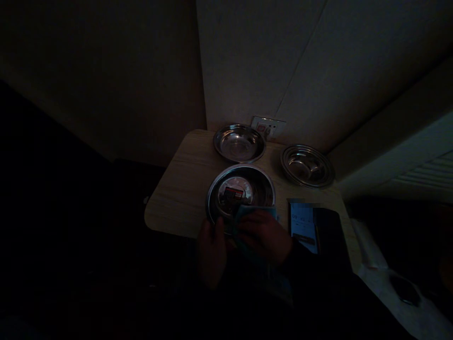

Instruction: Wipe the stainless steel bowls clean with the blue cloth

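Note:
In the dim light a round steel bowl with a dark red-edged label on its inner bottom is at the near side of the table. My left hand grips the bowl's near left rim, thumb on top. My right hand is closed on a blue-green cloth, pressed at the bowl's near right side; part of the cloth hangs below the hand. The fingers under the rim are hidden in shadow.
A shallow steel bowl stands at the back by a wall socket. Nested steel bowls sit at the right. A lit phone lies on the wooden table beside my right wrist. Walls border the back.

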`<state>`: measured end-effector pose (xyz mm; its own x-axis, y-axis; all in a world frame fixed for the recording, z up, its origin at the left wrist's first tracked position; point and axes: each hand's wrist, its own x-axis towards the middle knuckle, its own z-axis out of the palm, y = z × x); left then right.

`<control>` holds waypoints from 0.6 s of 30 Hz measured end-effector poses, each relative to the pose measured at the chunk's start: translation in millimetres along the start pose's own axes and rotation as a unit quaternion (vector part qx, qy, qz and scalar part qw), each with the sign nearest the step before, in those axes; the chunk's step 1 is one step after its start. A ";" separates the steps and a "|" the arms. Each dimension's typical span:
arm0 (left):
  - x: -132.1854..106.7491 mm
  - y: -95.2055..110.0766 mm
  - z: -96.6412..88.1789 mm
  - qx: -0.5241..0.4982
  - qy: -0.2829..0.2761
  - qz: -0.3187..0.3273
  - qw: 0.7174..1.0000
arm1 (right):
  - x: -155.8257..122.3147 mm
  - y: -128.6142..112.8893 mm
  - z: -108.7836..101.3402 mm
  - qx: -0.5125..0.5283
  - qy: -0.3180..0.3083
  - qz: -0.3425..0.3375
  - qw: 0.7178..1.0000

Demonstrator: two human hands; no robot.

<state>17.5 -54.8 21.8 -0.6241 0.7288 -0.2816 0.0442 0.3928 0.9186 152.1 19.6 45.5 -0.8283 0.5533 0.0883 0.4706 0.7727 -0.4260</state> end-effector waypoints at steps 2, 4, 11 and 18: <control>-0.3 -1.9 0.3 -0.002 0.007 -0.006 1.000 | -2.0 -2.8 0.3 -0.010 0.000 0.006 1.000; -1.1 -2.0 0.8 0.002 0.015 -0.007 1.000 | -3.0 -4.8 -0.3 -0.023 -0.010 0.006 1.000; -5.0 4.5 4.3 0.008 0.014 -0.007 1.000 | -2.6 -5.0 6.5 -0.013 0.006 -0.021 1.000; -4.5 1.9 4.8 0.018 0.002 -0.014 1.000 | -14.3 1.7 11.4 -0.009 0.043 -0.054 0.998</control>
<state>24.2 -54.7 23.5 -0.6290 0.7145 -0.3064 0.0535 0.4329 0.8998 161.3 9.5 33.2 -0.8464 0.4896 0.2098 0.3851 0.8346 -0.3939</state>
